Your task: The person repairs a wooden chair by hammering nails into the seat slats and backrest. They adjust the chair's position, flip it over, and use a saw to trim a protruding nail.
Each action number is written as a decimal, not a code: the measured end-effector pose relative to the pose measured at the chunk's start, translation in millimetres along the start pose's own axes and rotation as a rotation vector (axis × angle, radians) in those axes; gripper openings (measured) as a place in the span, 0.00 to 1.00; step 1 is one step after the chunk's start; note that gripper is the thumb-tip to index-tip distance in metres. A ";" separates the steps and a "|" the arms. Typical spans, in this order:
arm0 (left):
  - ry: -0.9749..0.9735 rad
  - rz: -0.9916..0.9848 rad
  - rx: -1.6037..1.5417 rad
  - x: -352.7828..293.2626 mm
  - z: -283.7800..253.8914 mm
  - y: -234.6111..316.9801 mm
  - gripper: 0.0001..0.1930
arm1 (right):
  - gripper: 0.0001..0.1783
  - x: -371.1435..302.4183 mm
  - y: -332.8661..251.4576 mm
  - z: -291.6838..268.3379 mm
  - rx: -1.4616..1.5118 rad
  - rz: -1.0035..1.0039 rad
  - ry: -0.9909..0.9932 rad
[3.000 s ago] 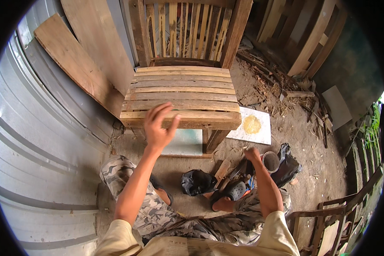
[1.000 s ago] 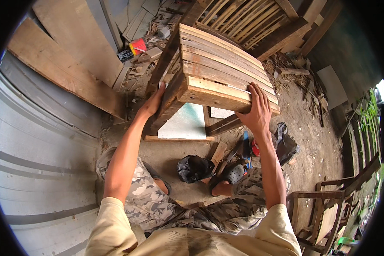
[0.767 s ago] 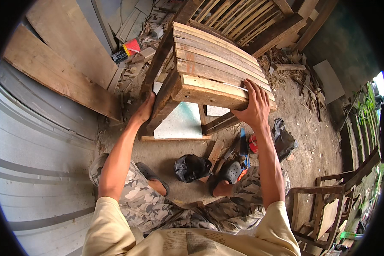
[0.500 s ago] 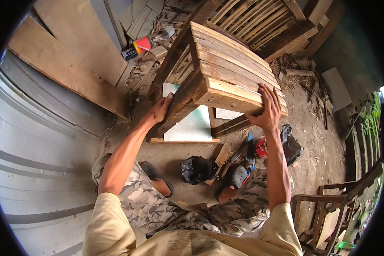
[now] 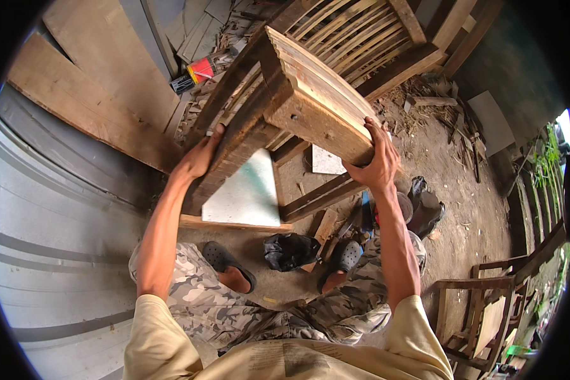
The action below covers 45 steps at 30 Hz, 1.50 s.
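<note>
Slatted wooden chair (image 5: 310, 101) tipped over, raised off dirt floor (image 5: 462, 209) ahead of person. Wooden plank (image 5: 88, 107) leaning left. Left hand (image 5: 199, 158) clasps chair's side rail; right hand (image 5: 377, 164) clamped on seat's front edge. Black bag (image 5: 289, 250) between feet.

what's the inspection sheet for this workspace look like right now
surface: bare dirt ground, wood chips and scraps strewn about
job's things: slatted wooden chair tipped on its side; pale board under it
clutter: black bag, dark container, red and black tools, loose planks
grips: left hand on a chair leg; right hand gripping the seat's front edge
cables: nothing seen
surroundings: corrugated metal wall on the left, second wooden chair lower right, greenery far right
</note>
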State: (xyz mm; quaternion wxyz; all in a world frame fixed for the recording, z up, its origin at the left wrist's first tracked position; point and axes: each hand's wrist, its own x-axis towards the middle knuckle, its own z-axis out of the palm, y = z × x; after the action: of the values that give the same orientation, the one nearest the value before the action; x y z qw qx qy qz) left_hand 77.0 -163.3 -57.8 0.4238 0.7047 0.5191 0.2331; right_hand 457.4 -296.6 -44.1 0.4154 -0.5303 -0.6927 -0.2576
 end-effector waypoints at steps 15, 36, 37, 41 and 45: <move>-0.099 0.006 0.053 -2.4 16.2 74.5 0.61 | 0.47 -54.8 -4.7 -21.0 0.050 0.353 -0.053; -0.216 -0.098 0.475 75.9 20.6 60.6 0.62 | 0.43 -128.2 -12.3 68.4 0.172 0.692 -0.121; -0.271 -0.187 0.518 71.6 17.0 60.4 0.65 | 0.43 -135.6 -22.1 76.8 0.213 0.723 -0.126; -0.497 -0.129 0.434 69.1 3.6 49.2 0.65 | 0.46 -148.2 -42.0 83.9 0.220 0.795 -0.188; -0.381 -0.154 0.573 57.0 20.0 59.7 0.55 | 0.45 -153.9 -43.2 75.6 0.220 0.863 -0.168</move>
State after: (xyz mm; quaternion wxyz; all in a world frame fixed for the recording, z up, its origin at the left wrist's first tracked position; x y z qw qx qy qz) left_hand 144.4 -123.5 -24.8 0.3146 0.7844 0.5268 -0.0905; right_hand 407.8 -329.6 -210.5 0.4811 -0.7421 -0.4631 0.0583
